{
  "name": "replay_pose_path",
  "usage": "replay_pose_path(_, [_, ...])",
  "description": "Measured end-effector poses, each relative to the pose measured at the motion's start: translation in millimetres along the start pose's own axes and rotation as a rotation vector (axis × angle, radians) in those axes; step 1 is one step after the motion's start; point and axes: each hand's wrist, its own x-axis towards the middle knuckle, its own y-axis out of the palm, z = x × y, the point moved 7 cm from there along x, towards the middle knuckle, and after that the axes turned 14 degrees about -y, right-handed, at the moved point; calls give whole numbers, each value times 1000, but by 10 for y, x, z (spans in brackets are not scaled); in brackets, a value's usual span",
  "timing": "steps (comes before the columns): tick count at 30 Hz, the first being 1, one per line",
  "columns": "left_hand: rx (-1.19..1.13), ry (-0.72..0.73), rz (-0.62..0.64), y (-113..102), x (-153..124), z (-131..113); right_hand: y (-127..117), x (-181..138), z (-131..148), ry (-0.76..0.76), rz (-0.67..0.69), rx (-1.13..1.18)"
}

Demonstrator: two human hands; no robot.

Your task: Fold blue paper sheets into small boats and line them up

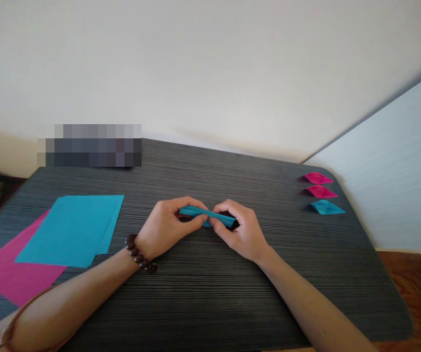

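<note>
Head camera: where is the folded turquoise paper (222, 217), and what has hold of it?

It is above the middle of the dark striped tabletop (196, 308), pinched by both hands. The left hand (170, 220) grips one half between thumb and fingers, the right hand (242, 227) grips the other, and the thumb tips nearly meet at the centre

So what worries you?

Uneven pulling, mostly. With the grips so close together, a sideways tug from one could tear the paper at a crease, or skew it so its edges don't line up

Could pressing do harm?

It could. Thumbs bearing down too hard might leave a stray crease; too slack a pinch and the fold could spring open. The fingers cover much of it, so I can't be sure how many layers sit there

And the things around?

On the left, turquoise sheets (67, 234) lie loose over a pink sheet (16, 274). The left forearm (86, 298) is near them, so a careless sweep might drag or crumple one. On the right, a far pink fold (319, 178), a nearer pink fold (322, 191) and a turquoise boat-shaped fold (326, 207) sit well apart from the hands, so a knock there seems less likely
</note>
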Motion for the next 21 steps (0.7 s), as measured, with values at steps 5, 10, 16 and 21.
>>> replay_pose_path(5, [37,-12,-30,-21,-22,-29,-26,-10,38,-23,-57,-36])
replay_pose_path(10, [10,-67,12,-41,2,28,-65,-36,-50,42,-44,2])
replay_pose_path(16, [-21,-120,118,-26,24,81,-77,-75,-175,151,16,83])
replay_pose_path(21, [25,-57,321,19,26,66,-82,-118,-252,227,61,183])
